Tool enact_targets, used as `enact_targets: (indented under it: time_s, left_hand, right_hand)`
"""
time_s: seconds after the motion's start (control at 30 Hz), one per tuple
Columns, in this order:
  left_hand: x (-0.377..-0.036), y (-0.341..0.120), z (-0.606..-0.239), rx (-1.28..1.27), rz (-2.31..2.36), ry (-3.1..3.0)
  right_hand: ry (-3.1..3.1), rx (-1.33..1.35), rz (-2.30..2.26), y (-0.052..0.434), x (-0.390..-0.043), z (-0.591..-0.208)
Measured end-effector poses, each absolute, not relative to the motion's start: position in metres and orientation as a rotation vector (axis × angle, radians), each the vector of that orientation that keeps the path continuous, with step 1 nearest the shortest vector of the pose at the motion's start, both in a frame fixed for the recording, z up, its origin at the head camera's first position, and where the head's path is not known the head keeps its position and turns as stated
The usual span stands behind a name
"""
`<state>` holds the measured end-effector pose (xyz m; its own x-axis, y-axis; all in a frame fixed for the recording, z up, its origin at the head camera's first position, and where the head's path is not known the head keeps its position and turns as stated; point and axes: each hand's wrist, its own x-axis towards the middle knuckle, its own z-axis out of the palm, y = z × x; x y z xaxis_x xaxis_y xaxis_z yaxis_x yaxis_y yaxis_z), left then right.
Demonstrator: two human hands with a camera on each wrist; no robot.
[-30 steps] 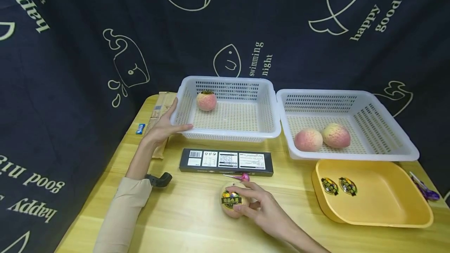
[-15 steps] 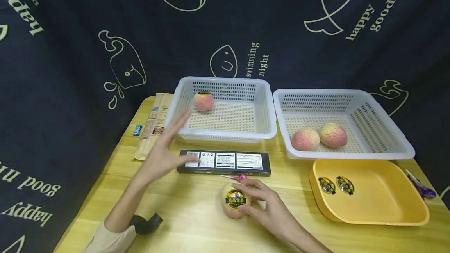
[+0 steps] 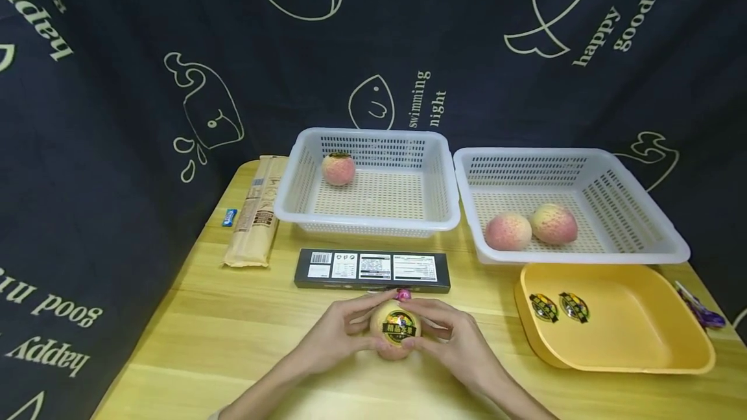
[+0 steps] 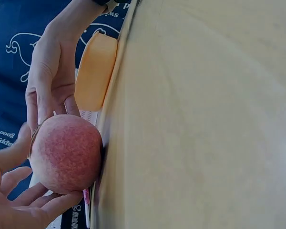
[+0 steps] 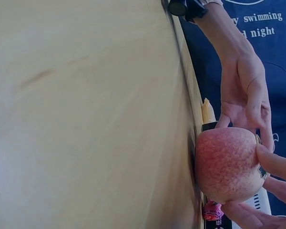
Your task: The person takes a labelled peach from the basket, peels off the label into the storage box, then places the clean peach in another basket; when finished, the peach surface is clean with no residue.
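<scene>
Since both hands cup the peach (image 3: 395, 332) on the bench (image 3: 233, 342), left hand (image 3: 335, 336) & right hand (image 3: 452, 339) fingers curled round it, label's mostly unreadable, pink thing (image 3: 403, 294) behind half hidden.

Peach (image 3: 395, 329) between hands, before box (image 3: 372, 269)

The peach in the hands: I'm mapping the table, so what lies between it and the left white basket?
In the head view, a black box with white labels and a small pink thing lie between the peach and the left basket.
</scene>
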<state>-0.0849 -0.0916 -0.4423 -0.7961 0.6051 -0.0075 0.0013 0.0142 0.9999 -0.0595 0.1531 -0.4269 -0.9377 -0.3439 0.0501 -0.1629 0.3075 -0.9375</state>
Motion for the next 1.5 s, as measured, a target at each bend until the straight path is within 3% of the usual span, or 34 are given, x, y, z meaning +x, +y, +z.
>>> enact_targets:
  time_s: [0.7, 0.97, 1.17, 1.5]
  left_hand:
    - [-0.093, -0.088, -0.445, 0.611, 1.731, 2.011]
    - [-0.093, -0.088, -0.442, 0.673, 1.686, 2.075]
    - [-0.092, -0.089, -0.443, 0.691, 1.685, 2.083]
    - [-0.088, -0.095, -0.44, 0.725, 1.662, 2.069]
  right_hand:
    - [2.594, -0.393, -1.692, 0.155, -0.058, -0.43]
    - [2.555, -0.535, -1.729, 0.169, -0.059, -0.414]
    - [2.681, -0.599, -1.686, 0.216, -0.064, -0.388]
    - [2.895, -0.234, -1.388, 0.346, -0.066, -0.379]
